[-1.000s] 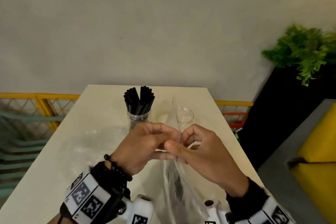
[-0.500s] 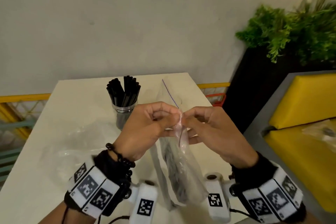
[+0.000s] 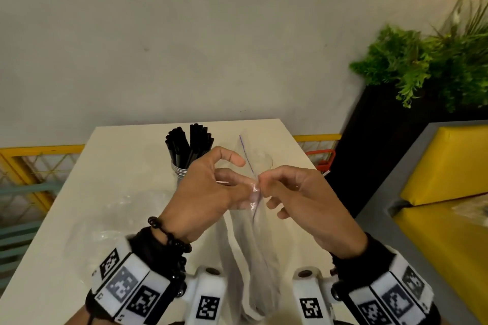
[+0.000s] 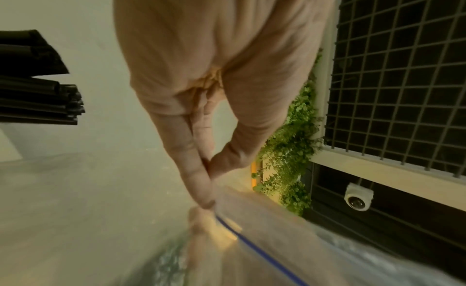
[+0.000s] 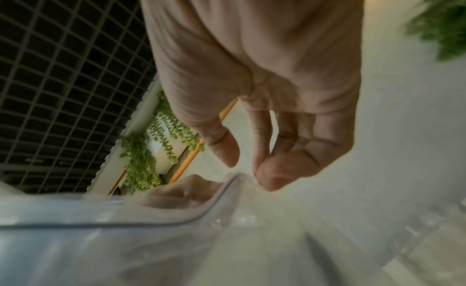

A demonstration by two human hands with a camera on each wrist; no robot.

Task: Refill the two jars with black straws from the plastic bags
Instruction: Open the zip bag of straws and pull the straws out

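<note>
A clear zip plastic bag (image 3: 254,250) with a blue seal line hangs upright over the white table (image 3: 126,155). My left hand (image 3: 249,190) and right hand (image 3: 262,182) both pinch its top edge from opposite sides. In the left wrist view my left hand (image 4: 209,200) pinches the plastic bag (image 4: 264,240) at the blue line. The right wrist view shows my right hand (image 5: 246,170) at the bag's rim (image 5: 227,188). A glass jar (image 3: 181,169) full of black straws (image 3: 190,145) stands behind my left hand. A second, empty jar (image 3: 265,159) shows through the bag. The bag's contents are blurred.
A crumpled empty clear bag (image 3: 118,208) lies on the table's left side. A yellow railing (image 3: 39,150) runs behind the table. To the right stand a black planter (image 3: 369,153) with green plants and a yellow cushioned bench (image 3: 449,161).
The view has swung to the right. Both hands have kept hold of the bag's top edge. My left index finger has lifted away from the pinch.
</note>
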